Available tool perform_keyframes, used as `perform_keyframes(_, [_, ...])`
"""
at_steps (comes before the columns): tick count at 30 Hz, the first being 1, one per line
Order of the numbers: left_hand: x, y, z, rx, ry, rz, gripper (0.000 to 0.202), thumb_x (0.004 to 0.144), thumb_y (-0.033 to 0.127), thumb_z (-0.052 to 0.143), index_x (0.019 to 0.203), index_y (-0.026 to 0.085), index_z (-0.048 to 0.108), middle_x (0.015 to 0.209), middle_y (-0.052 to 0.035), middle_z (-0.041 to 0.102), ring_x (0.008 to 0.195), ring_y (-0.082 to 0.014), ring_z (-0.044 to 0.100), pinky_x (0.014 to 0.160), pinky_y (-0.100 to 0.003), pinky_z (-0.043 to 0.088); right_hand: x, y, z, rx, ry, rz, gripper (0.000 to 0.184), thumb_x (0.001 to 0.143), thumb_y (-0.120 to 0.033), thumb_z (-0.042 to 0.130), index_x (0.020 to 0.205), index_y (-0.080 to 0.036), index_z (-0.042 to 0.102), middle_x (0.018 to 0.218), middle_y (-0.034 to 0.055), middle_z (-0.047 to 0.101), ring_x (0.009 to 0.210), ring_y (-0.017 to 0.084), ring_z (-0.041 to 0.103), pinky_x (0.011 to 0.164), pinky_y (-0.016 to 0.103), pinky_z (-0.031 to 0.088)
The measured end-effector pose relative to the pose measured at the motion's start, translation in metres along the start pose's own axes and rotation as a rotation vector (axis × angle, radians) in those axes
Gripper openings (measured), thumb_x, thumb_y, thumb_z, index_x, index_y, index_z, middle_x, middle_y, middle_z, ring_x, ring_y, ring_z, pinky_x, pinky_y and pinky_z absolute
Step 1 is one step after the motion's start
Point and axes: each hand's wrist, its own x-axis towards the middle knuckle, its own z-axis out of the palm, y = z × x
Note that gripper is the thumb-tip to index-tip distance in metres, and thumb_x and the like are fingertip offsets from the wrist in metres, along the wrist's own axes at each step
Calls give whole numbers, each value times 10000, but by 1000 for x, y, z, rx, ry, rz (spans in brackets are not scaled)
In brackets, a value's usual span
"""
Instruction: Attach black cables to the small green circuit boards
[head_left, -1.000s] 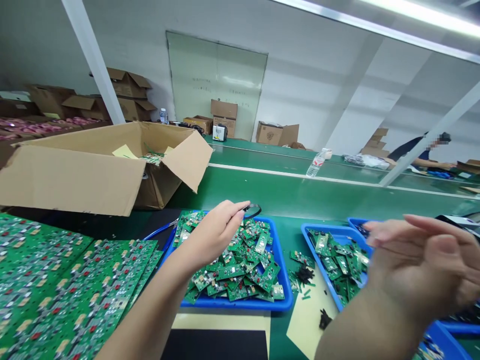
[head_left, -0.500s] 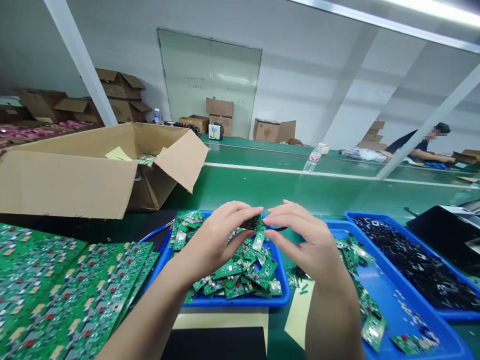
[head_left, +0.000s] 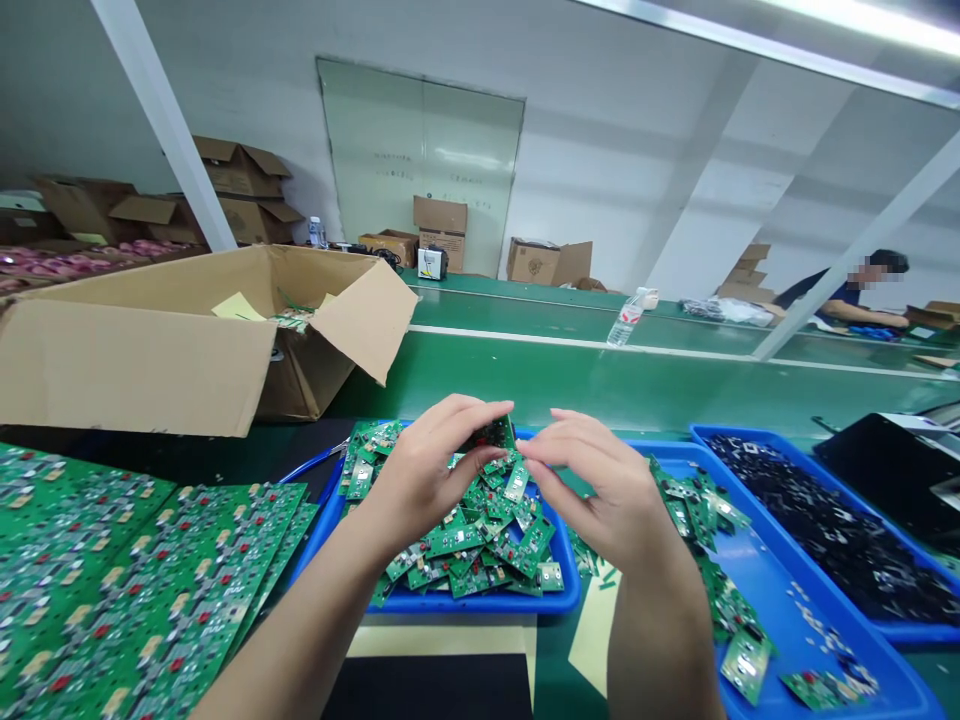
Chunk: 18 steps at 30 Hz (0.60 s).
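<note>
Left hand: above the near blue tray; thumb and fingers pinch a small green circuit board, thumb below and fingertips at its upper edge.
Held board: the small green circuit board (head_left: 499,433), stood up on edge between the left hand (head_left: 424,470) and the right; clear of the table, over the heap; red and dark components show on its face.
Right hand: the right hand (head_left: 607,485) faces the left; thumb and fingertips drawn close together, just beside the board's right edge; whether they pinch anything or touch the board, I cannot tell.
Near tray: a near blue tray (head_left: 517,604) directly beneath the hands; inside, a loose heap of circuit boards (head_left: 457,540), overlapping at all angles.
Right tray: a second blue tray (head_left: 757,560), partly behind the right forearm; more boards (head_left: 746,660) along its left side, small pale bits toward its right.
Far-right tray: a third blue tray (head_left: 911,630), filled with small black parts (head_left: 817,530).
Left side: large green circuit panels (head_left: 195,570), several overlapping; beyond them, an open cardboard carton (head_left: 142,365); a blue-handled tool (head_left: 311,465) between panels and near tray.
Beyond: a clear water bottle (head_left: 627,318), tilted; farther right, a co-worker (head_left: 851,300) bent over the bench.
</note>
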Motion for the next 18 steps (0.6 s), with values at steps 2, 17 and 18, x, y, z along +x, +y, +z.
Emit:
perform_keyframes(2, [1, -2, -3, 4, 62, -2, 320, 874, 131, 609, 1187, 189, 575, 972, -55, 660, 881, -148, 633, 789, -266, 548, -3, -2, -10, 140, -78, 4, 126, 858, -112, 572, 835, -205, 654, 746, -9, 708, 678, 126, 663, 994, 450, 460])
perform_keyframes(17, [1, 4, 7, 11, 130, 223, 291, 883, 101, 580, 1164, 174, 563, 1176, -118, 669, 1168, -192, 601, 1026, -413, 498, 3, 9, -1, 498, -101, 503, 227, 877, -329, 565, 739, -182, 670, 702, 16, 682, 667, 137, 621, 640, 257, 502])
perform_keyframes(18, [1, 4, 7, 24, 136, 220, 291, 880, 104, 586, 1162, 175, 563, 1166, -116, 673, 1156, -191, 608, 1022, -409, 501, 4, 6, 2, 528, -161, 499, 233, 872, -340, 570, 726, -179, 654, 696, 15, 670, 659, 132, 606, 638, 256, 494])
